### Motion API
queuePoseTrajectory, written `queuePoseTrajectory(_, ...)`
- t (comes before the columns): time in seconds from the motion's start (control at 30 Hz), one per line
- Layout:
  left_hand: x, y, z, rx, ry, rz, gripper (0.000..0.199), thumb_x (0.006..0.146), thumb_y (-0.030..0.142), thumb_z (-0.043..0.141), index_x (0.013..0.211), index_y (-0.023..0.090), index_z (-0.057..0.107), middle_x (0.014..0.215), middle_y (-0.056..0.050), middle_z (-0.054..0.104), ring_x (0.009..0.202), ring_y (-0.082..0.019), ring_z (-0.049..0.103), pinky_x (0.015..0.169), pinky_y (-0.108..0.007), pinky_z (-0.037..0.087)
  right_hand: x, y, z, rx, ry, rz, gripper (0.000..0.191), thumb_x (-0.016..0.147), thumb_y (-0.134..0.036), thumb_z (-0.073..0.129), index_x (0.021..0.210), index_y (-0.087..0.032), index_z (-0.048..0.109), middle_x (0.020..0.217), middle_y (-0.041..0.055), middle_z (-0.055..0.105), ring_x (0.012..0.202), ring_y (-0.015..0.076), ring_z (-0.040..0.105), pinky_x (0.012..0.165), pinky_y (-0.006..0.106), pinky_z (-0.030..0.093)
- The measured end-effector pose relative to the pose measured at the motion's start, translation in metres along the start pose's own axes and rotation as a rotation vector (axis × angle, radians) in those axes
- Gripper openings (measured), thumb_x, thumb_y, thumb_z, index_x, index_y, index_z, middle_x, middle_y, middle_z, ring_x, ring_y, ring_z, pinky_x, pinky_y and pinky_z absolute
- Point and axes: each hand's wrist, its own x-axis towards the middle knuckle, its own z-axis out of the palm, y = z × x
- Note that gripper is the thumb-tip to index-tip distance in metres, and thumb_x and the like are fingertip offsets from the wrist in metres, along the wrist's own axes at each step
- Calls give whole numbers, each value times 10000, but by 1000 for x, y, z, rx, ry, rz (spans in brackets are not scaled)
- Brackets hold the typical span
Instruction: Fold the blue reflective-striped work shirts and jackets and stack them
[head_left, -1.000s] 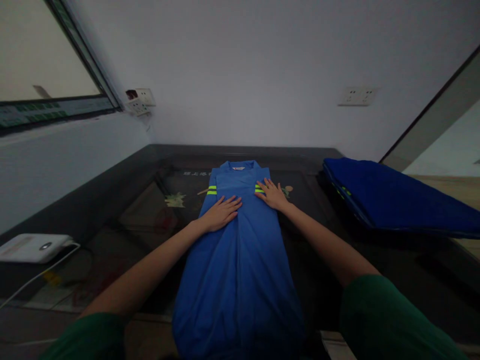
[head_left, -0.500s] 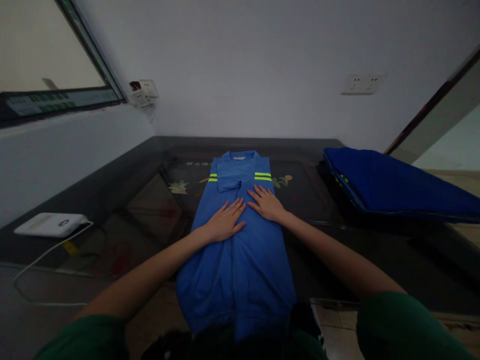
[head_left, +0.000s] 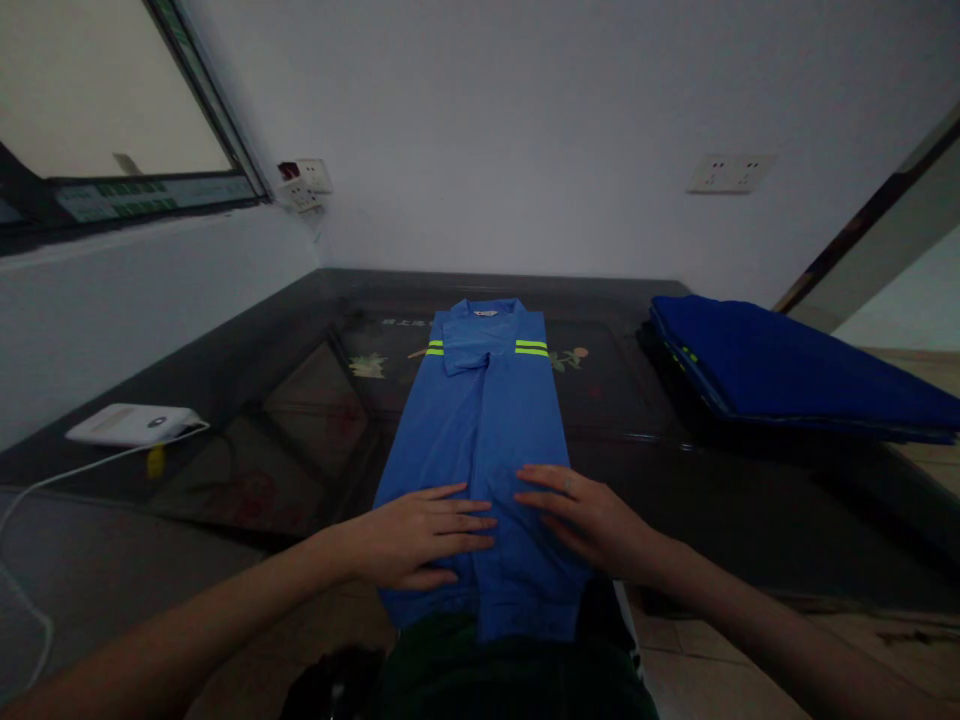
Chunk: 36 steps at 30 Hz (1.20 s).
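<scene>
A blue work shirt with yellow-green stripes lies lengthwise on the dark table, collar toward the wall, its sides folded in to a narrow strip. Its lower end reaches past the table's near edge, against my body. On the left of the lower part rests my left hand, fingers stretched toward the front seam. My right hand is over the right side at about the same height, fingers apart and slightly bent. Neither hand grasps the cloth.
A pile of darker blue folded cloth sits on the right of the dark glossy table. At the left lies a white power bank with a white cable. Wall sockets are behind, and a window is at upper left.
Both hands have moved down the shirt toward me, from near the chest to the lower part. The cloth under them looks flatter. My view has shifted slightly.
</scene>
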Motion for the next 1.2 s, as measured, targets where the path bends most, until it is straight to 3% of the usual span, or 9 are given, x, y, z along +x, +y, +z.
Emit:
queuePoseTrajectory(0.17,-7,13,16,51,6,1,714,880,317,575,1501,200,241,1511,-88,361,1417,-225,286,1190,-435,200,-50,-33,14,-224,-135,-94,614,848,-57,503,1414,-283,429,1488,82,409,1369,228,378,1071,457,407)
queuePoseTrajectory(0.3,-15,19,22,159,9,33,653,871,201,560,1473,240,308,1530,-57,328,1425,-212,267,1194,-436,187,-64,-30,36,-434,-43,-165,679,881,-88,532,1466,-350,309,1524,32,353,1395,229,326,1102,505,353)
queuePoseTrajectory(0.47,-47,23,28,324,31,42,567,899,149,552,1423,294,392,1483,-16,421,1397,-184,331,1184,-412,228,-63,-27,54,-574,42,-83,645,911,-106,492,1481,-331,290,1468,69,442,1281,246,478,1016,487,443)
queuePoseTrajectory(0.67,-84,9,54,535,181,-84,626,906,121,552,1429,406,357,1522,-33,354,1377,-217,367,1139,-419,293,-63,-29,48,-521,60,-122,619,926,-141,483,1477,-347,290,1445,73,470,1259,242,498,1029,533,412)
queuePoseTrajectory(0.83,-82,8,65,591,285,-160,547,952,88,417,1416,378,398,1455,-24,462,1305,-177,460,1121,-371,310,-64,-31,43,-494,86,-161,598,919,-114,489,1451,-346,345,1479,50,426,1377,244,357,1117,615,245)
queuePoseTrajectory(0.97,-77,15,67,608,300,-153,531,956,71,380,1403,354,431,1398,-39,526,1286,-174,478,1138,-391,269,-61,-39,44,-445,89,-190,565,925,-89,470,1433,-320,382,1448,44,469,1411,242,292,1125,648,143)
queuePoseTrajectory(1.1,-76,22,64,545,304,-94,499,952,68,396,1373,324,474,1354,-57,564,1308,-181,457,1160,-447,221,-57,-48,44,-347,70,-237,501,949,-107,442,1417,-283,412,1414,61,509,1380,208,358,1138,604,173)
queuePoseTrajectory(1.2,-73,28,50,459,289,-22,434,956,92,416,1331,288,513,1315,-49,598,1298,-176,470,1171,-484,204,-56,-51,36,-261,86,-233,469,960,-126,428,1404,-279,433,1406,62,518,1359,192,393,1133,557,265)
